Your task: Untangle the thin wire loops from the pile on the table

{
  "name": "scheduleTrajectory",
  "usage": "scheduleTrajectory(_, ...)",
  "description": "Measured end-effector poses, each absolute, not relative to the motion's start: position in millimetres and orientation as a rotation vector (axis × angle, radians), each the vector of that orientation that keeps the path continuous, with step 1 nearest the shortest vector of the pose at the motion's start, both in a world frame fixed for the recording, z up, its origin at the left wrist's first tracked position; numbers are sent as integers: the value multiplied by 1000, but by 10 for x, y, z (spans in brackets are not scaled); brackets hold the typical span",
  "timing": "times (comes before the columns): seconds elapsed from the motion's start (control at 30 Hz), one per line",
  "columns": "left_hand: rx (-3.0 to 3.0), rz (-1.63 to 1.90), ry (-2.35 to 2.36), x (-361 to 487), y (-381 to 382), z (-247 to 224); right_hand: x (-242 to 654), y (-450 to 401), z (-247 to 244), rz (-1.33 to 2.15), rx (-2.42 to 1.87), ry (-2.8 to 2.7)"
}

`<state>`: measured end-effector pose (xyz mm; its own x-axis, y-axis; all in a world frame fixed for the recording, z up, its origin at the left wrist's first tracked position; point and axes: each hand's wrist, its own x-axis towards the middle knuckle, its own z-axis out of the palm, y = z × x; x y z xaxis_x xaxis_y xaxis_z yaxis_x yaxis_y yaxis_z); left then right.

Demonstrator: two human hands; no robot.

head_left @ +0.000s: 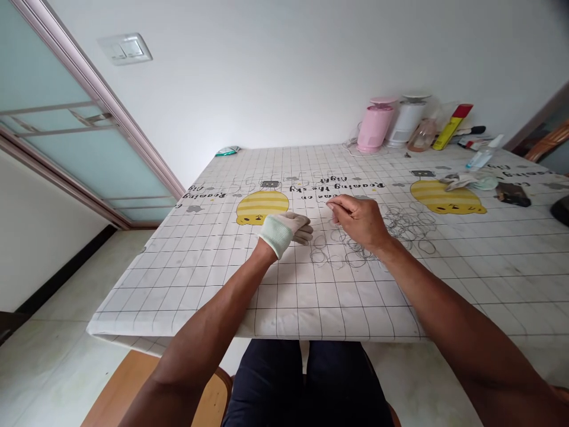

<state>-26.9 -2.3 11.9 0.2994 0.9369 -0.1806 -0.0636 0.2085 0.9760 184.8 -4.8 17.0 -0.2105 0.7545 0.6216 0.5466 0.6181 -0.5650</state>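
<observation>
Thin, dark loops [411,230] of wire or cord lie loosely tangled on the desk [213,290], spread beneath and around the person's right hand. That bare right hand [362,220] has its thumb and forefinger drawn together in a pinch; whether a strand sits between the tips is too fine to tell. Beside it, apart from it, the left hand [293,228], in a pale glove with a mint cuff, has its fingers loosely bent, and the view does not show whether it has hold of anything.

The step in hand seems to be handling the loops singly, judging by the pinch. A next move of that kind would call for a light fingertip grip and care not to drag neighbouring strands along.

Lettering on the checked tablecloth [146,296] stands upside down to the person: "Roaming the sky" and "flight" can be read near yellow striped printed figures. At the far edge, a yellow can [448,131] with a red cap and a green packet [228,151] show no brand legible at this size.
</observation>
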Motion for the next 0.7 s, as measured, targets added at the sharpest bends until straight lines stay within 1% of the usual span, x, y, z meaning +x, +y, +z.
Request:
scheduleTrajectory(0.17, 1074, 989, 1014, -314, -57, 237, 1815, -73, 176, 320, -1041, -1883)
scheduleTrajectory(0.37, 1154, 796, 1002, -346, 6, 203, 1831, -90, 201, 531, -1062, -1873)
scheduleTrajectory(0.53, 1368, 1021, 1293, -350, -5, 226, 1828, -75, 160, 569, -1069, -1935)
scheduleTrajectory(0.6, 1412, 1080, 1296, -342, -32, 260, 1809, -79, 140, 549, -1057, -2000)
scheduleTrajectory(0.7, 1308, 1098, 1173, -309, -56, 267, 1777, -89, 111, 544, -1013, -2099)
